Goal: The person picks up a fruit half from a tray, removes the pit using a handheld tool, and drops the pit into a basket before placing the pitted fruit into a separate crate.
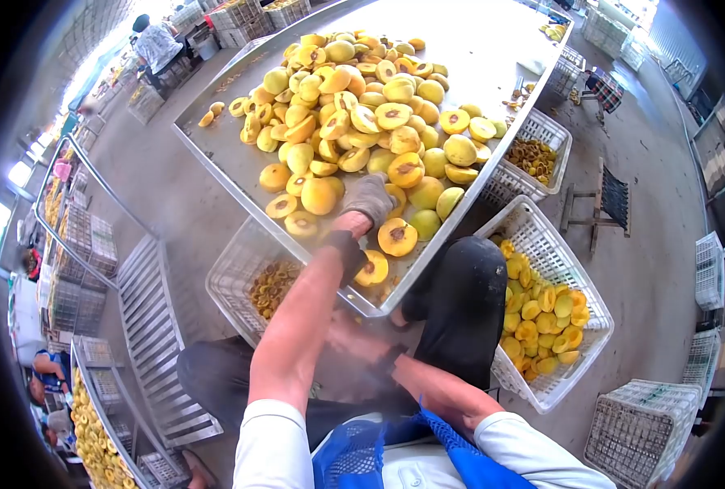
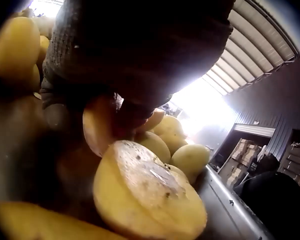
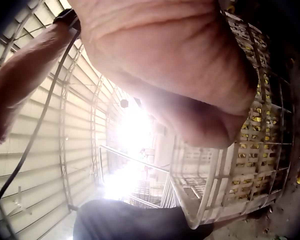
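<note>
My left hand point(image 1: 368, 198), in a grey glove, reaches into the near side of a heap of halved yellow peaches point(image 1: 338, 106) on a metal tray point(image 1: 240, 171). In the left wrist view, a peach half point(image 2: 97, 125) sits between its thumb and fingers. A larger cut peach point(image 2: 150, 195) lies close below. My right hand point(image 1: 354, 338) is bare and blurred, under the left forearm and beside the tray's near corner. The right wrist view shows the heel of this hand point(image 3: 175, 65); its fingers are hidden, and I cannot tell what they hold.
A white crate point(image 1: 534, 220) of peeled-looking peach halves stands to the right of my knee. Another crate point(image 1: 224, 277), with brown pits, is under the tray's left corner. A third crate point(image 1: 562, 134) with pits stands on the right. A metal rack point(image 1: 159, 342) is at the left.
</note>
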`<action>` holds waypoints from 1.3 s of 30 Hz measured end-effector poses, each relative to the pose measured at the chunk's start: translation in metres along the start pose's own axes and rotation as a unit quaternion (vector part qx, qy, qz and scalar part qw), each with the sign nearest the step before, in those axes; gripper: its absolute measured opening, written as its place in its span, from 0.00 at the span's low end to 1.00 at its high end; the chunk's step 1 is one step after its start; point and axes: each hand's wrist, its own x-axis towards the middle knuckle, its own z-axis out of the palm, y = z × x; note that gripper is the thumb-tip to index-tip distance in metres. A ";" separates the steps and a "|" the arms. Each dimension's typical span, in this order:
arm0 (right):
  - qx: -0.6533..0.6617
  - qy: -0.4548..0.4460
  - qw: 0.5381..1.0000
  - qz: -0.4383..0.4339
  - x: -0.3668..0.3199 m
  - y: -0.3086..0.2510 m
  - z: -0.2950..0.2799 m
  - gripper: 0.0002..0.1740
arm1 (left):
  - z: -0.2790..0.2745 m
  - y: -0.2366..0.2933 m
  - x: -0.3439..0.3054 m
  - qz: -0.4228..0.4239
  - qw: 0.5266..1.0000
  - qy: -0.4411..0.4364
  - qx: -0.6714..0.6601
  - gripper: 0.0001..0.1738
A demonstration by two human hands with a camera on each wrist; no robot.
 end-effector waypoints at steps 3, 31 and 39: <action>-0.028 0.042 0.999 -0.013 -0.013 -0.017 0.007 0.19 | -0.008 0.005 -0.018 0.015 0.992 0.048 -0.114 0.26; 0.218 0.073 0.964 -0.133 -0.060 -0.101 0.092 0.14 | -0.049 -0.093 -0.255 -0.004 0.898 0.217 -0.383 0.36; -0.176 0.156 0.918 -0.320 -0.061 -0.096 0.085 0.13 | -0.014 -0.097 -0.259 -0.009 0.758 0.344 -0.555 0.31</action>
